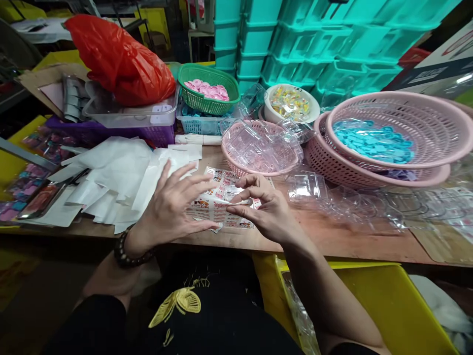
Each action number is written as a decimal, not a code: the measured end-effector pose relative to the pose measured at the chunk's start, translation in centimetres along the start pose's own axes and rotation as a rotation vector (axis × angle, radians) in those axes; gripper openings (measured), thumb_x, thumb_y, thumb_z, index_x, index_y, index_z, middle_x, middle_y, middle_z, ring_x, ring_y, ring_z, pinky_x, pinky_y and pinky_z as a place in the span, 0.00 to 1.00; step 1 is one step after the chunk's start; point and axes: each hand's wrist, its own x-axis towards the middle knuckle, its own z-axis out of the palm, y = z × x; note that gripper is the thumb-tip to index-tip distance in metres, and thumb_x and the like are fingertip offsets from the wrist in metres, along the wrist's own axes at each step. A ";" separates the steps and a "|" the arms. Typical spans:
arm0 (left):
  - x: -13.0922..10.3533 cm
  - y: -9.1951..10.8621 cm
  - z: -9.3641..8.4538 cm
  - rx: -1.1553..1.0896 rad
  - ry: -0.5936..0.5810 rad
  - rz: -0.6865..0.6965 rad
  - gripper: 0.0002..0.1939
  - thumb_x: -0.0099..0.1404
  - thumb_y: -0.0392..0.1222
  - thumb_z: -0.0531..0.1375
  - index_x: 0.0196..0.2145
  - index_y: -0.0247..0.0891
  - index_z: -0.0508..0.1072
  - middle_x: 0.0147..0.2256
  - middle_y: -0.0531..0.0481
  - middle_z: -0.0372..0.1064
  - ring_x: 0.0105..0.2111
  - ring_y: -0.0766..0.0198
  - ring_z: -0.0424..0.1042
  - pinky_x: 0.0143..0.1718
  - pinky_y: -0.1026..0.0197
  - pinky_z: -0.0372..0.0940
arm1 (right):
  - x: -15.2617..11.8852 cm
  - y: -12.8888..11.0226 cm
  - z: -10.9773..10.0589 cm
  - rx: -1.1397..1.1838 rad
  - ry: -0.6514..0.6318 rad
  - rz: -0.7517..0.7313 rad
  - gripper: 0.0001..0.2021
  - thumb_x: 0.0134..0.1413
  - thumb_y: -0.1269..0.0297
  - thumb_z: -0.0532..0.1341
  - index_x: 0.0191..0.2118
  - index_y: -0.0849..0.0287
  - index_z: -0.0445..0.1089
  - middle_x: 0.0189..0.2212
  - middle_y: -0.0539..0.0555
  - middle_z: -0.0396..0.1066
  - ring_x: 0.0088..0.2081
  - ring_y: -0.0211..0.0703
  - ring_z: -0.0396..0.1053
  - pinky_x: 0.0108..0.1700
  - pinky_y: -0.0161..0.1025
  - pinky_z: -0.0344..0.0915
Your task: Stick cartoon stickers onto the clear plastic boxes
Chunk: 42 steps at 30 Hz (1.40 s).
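A sheet of printed stickers, white with small coloured pictures, lies on the table in front of me. My left hand is over its left part, fingers spread, thumb near the sheet's front edge. Above the sheet's right part, my right hand pinches a thin white sticker seen nearly edge-on between thumb and fingers. Whether that piece is still joined to the sheet I cannot tell. Left of the sheet lies a loose pile of white backing papers.
Behind the sheet stands a pink basket of clear plastic boxes. Larger pink baskets with blue pieces stand at right, beside clear packaging. A green basket, a red bag and teal crates are behind. A yellow bin stands below the edge.
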 end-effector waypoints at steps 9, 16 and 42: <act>2.1 0.0 0.7 -0.479 -0.487 -0.341 0.15 0.64 0.47 0.65 0.26 0.32 0.78 0.20 0.54 0.68 0.22 0.70 0.64 0.24 0.68 0.57 | -2.3 -0.6 -0.9 -0.108 -0.022 -0.007 0.09 0.55 0.55 0.70 0.37 0.54 0.80 0.29 0.51 0.79 0.30 0.41 0.73 0.40 0.42 0.69; 2.7 -0.3 1.3 -0.762 -0.742 -0.475 0.22 0.61 0.52 0.66 0.19 0.32 0.71 0.18 0.57 0.59 0.19 0.73 0.54 0.19 0.69 0.47 | -3.1 -0.2 -0.9 -0.411 0.050 -0.373 0.05 0.62 0.67 0.65 0.39 0.50 0.78 0.40 0.51 0.80 0.40 0.44 0.75 0.47 0.47 0.68; -4.1 -1.0 8.3 -0.388 -0.538 0.082 0.04 0.66 0.37 0.64 0.35 0.39 0.80 0.63 0.40 0.66 0.66 0.45 0.62 0.65 0.38 0.61 | 1.6 5.8 -0.3 0.008 -0.089 0.738 0.17 0.36 0.50 0.73 0.22 0.59 0.73 0.22 0.51 0.71 0.26 0.38 0.64 0.32 0.40 0.60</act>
